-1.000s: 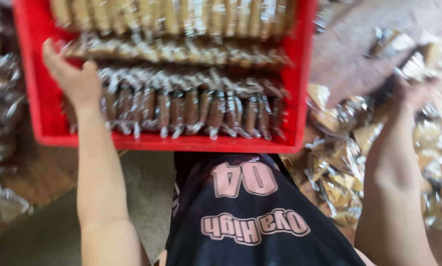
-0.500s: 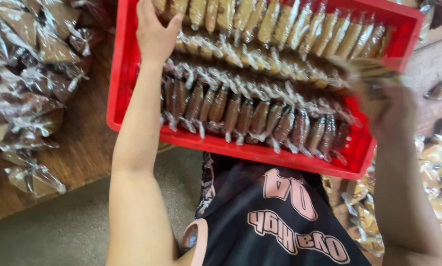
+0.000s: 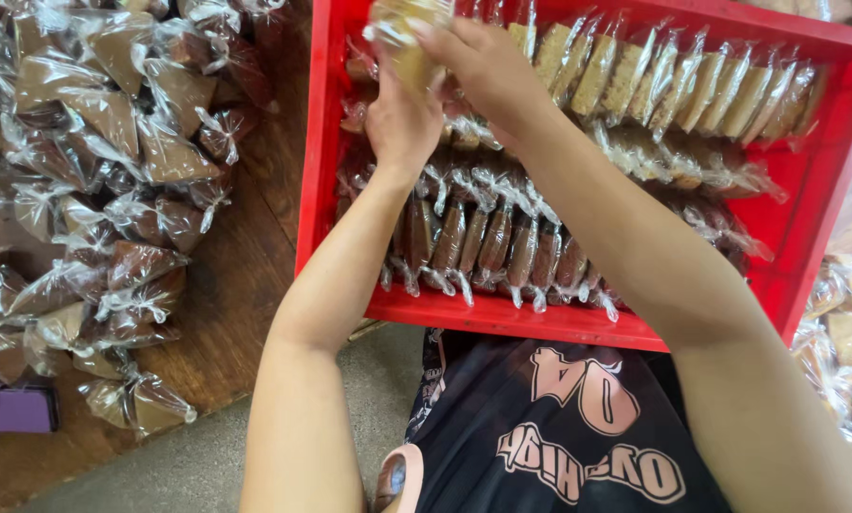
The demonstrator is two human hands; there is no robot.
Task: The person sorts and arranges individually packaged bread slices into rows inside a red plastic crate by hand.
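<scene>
Both hands, left hand (image 3: 402, 119) and right hand (image 3: 483, 66), grip a wrapped pale biscuit packet (image 3: 402, 33) over the red crate (image 3: 317, 180).

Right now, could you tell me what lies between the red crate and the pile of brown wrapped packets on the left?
In the head view, only bare wooden tabletop separates the red crate from the brown packets.

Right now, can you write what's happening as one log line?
right hand: holds packet | left hand: touching packet | over red crate | brown packets on table

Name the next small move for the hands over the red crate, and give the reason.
Probably lower the clear-wrapped pale biscuit packet into the red plastic crate, beside the upright pale packets. Both the right hand and left hand hold it just above the rows, at the crate's left end.
</scene>
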